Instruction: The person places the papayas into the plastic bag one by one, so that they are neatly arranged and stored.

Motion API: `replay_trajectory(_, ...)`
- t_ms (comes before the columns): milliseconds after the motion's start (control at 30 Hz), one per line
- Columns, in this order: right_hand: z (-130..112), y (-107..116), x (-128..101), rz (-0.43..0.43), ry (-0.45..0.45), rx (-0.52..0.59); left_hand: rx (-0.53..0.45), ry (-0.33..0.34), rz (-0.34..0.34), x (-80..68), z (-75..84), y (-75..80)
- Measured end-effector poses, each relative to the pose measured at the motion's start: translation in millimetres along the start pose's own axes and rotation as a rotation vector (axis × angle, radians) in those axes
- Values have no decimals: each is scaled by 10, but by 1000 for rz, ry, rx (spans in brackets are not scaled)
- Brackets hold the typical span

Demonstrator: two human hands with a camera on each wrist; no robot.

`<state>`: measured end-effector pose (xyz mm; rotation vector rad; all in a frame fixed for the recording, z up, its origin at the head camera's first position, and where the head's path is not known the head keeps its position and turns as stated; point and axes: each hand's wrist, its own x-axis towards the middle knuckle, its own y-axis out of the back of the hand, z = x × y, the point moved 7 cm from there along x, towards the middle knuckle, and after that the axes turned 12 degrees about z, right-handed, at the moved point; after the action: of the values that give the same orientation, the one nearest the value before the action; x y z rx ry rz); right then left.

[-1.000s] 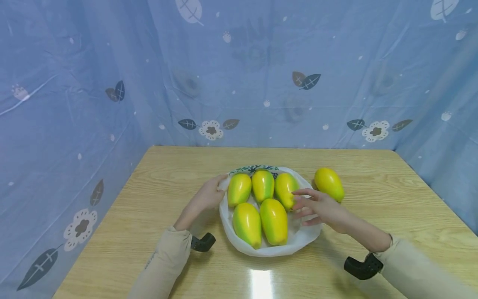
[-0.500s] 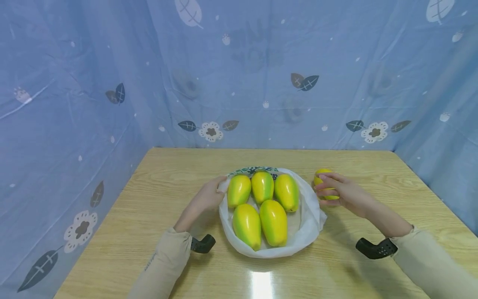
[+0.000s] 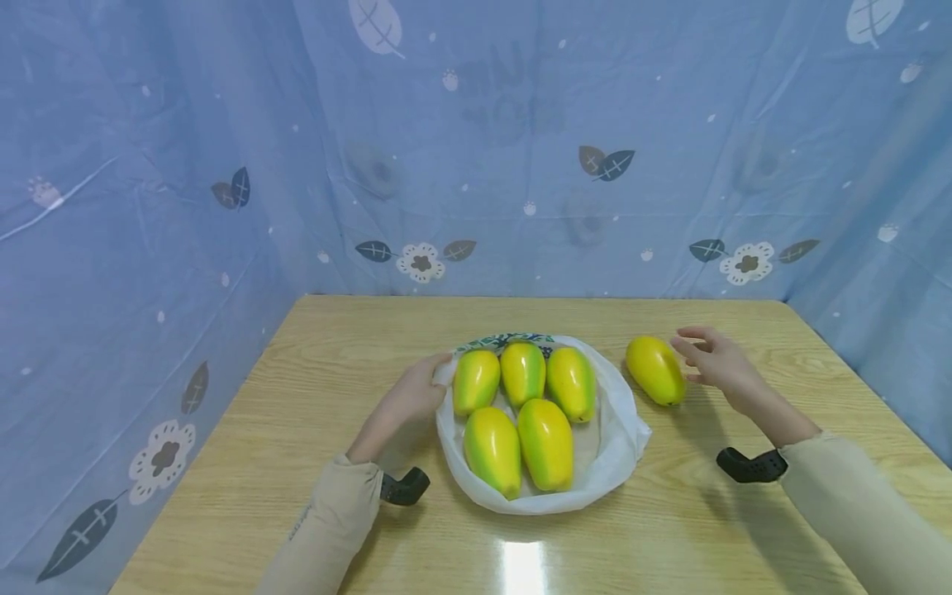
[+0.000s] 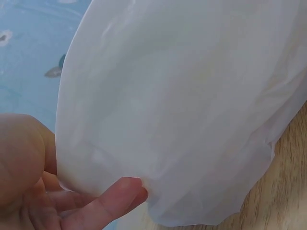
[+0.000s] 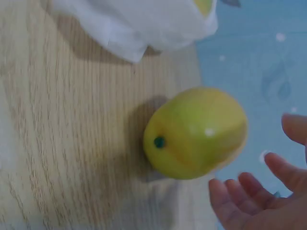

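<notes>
A white plastic bag (image 3: 621, 421), its mouth spread wide, sits on the table with several yellow-green papayas (image 3: 545, 444) inside. My left hand (image 3: 409, 395) grips the bag's left rim; in the left wrist view, its fingers (image 4: 108, 203) lie against the thin white wall. One more papaya (image 3: 654, 369) lies on the wood to the right of the bag, its small green stem end showing in the right wrist view. Just right of that papaya, my right hand (image 3: 721, 364) is held with fingers spread and slightly bent, apart from the fruit and holding nothing.
The wooden table (image 3: 357, 330) bears everything, with bare wood on both sides of the bag. A blue patterned cloth (image 3: 513, 165) hangs behind it and along the sides. Both wrists carry a black mount (image 3: 404, 486).
My right hand has moved from over the bag's right side, across the loose papaya, to that papaya's right. The bag's right rim stands further out. The left hand stays in place.
</notes>
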<state>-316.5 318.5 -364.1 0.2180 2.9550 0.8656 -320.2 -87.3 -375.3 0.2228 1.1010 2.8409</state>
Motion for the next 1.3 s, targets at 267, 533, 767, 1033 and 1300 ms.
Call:
replay_trajectory(267, 130, -128, 140, -150, 4, -153, -25, 26, 10, -8, -17, 2)
replay_trajectory(533, 133, -171, 201, -226, -1, -201, -72, 59, 10, -34, -24, 7)
replay_trajectory(767, 170, -160, 164, -278, -41, -92, -64, 34, 14, -10, -17, -3)
replay_trajectory(1033, 68, -116, 100, -203, -89, 114, -65, 62, 4, 17, -33, -11)
replay_trajectory(1300, -268, -182, -57, -153, -75, 281, -33, 18, 12, 22, 3, -5)
